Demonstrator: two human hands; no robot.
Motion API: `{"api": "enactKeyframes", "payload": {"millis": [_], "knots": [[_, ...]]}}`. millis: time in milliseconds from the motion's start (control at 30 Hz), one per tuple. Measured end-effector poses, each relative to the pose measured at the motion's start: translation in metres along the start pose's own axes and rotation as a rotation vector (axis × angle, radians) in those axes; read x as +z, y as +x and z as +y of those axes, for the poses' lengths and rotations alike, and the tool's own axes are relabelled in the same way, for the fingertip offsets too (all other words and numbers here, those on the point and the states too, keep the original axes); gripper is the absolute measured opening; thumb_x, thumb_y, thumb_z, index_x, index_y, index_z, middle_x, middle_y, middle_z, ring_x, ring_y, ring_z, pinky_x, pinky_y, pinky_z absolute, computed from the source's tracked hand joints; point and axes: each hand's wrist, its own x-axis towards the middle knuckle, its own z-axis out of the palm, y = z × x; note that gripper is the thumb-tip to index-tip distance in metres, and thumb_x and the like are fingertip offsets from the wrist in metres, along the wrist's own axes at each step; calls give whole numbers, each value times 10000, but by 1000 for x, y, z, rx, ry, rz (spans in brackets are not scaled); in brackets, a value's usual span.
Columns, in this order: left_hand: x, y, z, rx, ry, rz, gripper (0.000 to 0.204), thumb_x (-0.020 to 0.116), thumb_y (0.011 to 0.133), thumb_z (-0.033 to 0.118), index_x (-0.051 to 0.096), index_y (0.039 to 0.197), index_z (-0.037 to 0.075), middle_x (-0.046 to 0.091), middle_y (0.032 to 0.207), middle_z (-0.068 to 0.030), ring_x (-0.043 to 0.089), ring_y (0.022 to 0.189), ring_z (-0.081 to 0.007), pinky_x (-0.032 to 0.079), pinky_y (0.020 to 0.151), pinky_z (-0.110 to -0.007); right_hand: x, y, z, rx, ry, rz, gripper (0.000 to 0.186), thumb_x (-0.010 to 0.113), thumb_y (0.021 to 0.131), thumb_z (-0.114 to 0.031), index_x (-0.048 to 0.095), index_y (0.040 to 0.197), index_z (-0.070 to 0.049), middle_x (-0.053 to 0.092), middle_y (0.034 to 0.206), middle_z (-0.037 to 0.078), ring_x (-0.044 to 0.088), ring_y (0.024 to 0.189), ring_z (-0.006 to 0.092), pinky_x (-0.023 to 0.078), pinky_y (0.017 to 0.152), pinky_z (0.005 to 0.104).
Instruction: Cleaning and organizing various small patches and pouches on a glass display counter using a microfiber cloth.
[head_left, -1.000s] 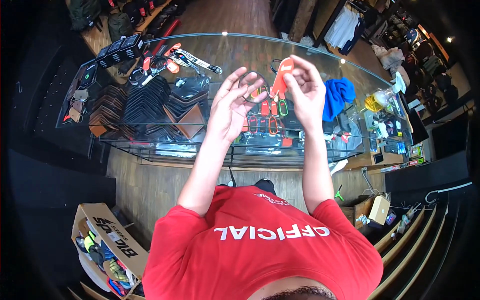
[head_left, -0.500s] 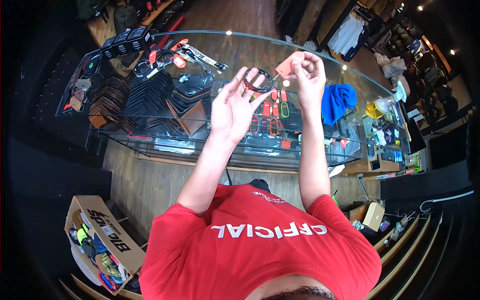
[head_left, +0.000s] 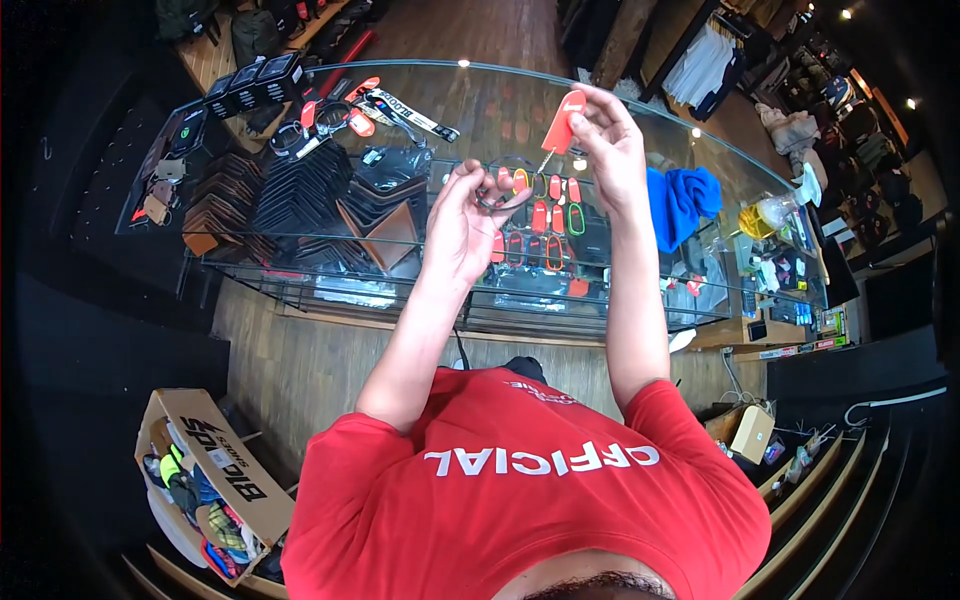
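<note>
Over the counter point(head_left: 520, 70), left hand point(head_left: 461, 225) clasps a band point(head_left: 512, 203), right hand point(head_left: 614, 152) pinches a tag point(head_left: 562, 124).

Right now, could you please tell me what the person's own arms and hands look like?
The left hand and right hand are ungloved. Short, plain red sleeves end near the elbows, leaving the forearms bare, with no watch or cable visible.

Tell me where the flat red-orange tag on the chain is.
In the head view, the red-orange tag is right of centre, pinched in the right hand, left of the crumpled blue cloth.
</note>
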Motion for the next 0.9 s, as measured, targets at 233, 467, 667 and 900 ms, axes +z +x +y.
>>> {"api": "enactKeyframes", "payload": {"millis": [233, 467, 667, 900], "knots": [[7, 9, -4, 84, -44, 10, 191, 432, 995, 82, 505, 1166, 38, 560, 906, -64, 600, 965, -211, 489, 994, -521, -6, -8, -10, 86, -52, -72, 338, 649, 877, -41, 565, 1204, -22, 636, 974, 17, 606, 844, 57, 505, 693, 200], [7, 17, -8, 149, -71, -7, 147, 487, 986, 68, 527, 1124, 38, 572, 1020, -104, 568, 1134, -278, 426, 1068, -515, -11, -42, -3, 55, 73, -125, 283, 641, 847, 37, 525, 1101, -11, 620, 952, 52, 627, 839, 104, 544, 698, 252], [15, 14, -17, 112, 144, -78, 209, 487, 1001, 90, 501, 1198, 20, 607, 1056, -109, 591, 1114, -232, 475, 999, -401, -4, -40, -14, -25, -4, -71, 338, 654, 878, 30, 571, 1205, 28, 664, 1009, 88, 652, 887, 112, 554, 748, 253], [22, 9, -22, 133, 403, -129, 231, 503, 993, 71, 491, 1218, 22, 591, 1123, -101, 593, 1101, -181, 499, 936, -357, -3, -37, -24, -45, -232, -216, 365, 684, 853, 46, 578, 1202, 33, 666, 1009, 77, 648, 914, 112, 532, 817, 228]]}}
